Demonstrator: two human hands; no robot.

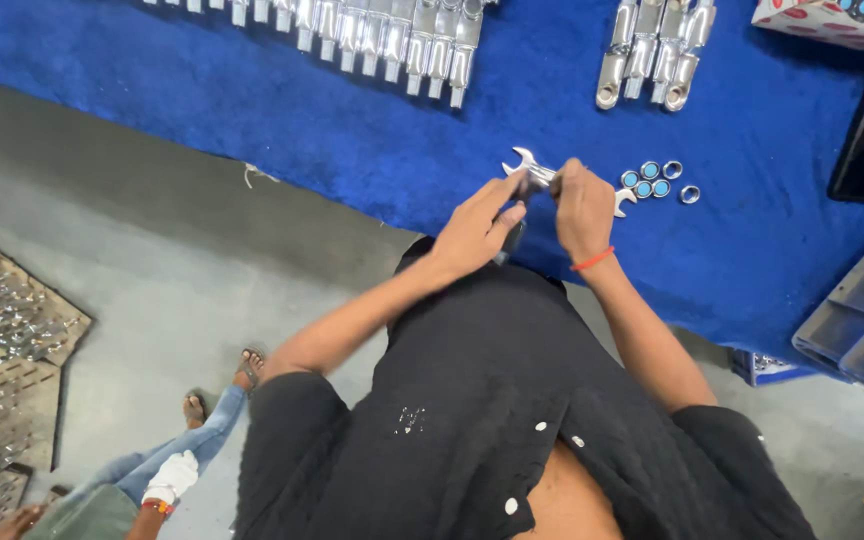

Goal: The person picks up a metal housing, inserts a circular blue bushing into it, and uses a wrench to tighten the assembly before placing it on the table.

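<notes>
A shiny combination wrench [532, 172] sits crosswise between the person's two hands, just above the near edge of the blue cloth [352, 130] that covers the table. Its open jaw end pokes out to the left, and the other end shows past the right hand, close to the rings. The left hand [475, 232] pinches it, fingers closed around the shank near the open end, with a dark object half hidden under the palm; what that is cannot be told. The right hand [582, 205], with a red band on its wrist, is curled shut over the middle of the wrench.

Just beside the right hand lies a small cluster of ring inserts [652, 180], some with blue centres, one lying a little apart. Further back, two rows of finished wrenches [392, 40] lie side by side. A grey crate [862, 320] stands at the right, and a tray of more wrenches [7, 340] rests on the floor at the left, near another person's sandalled feet [222, 390].

The wrench is polished and held only at the fingers, so it looks liable to slip and drop to the floor. A sweep of the right hand could likely scatter the loose rings off the cloth.
</notes>
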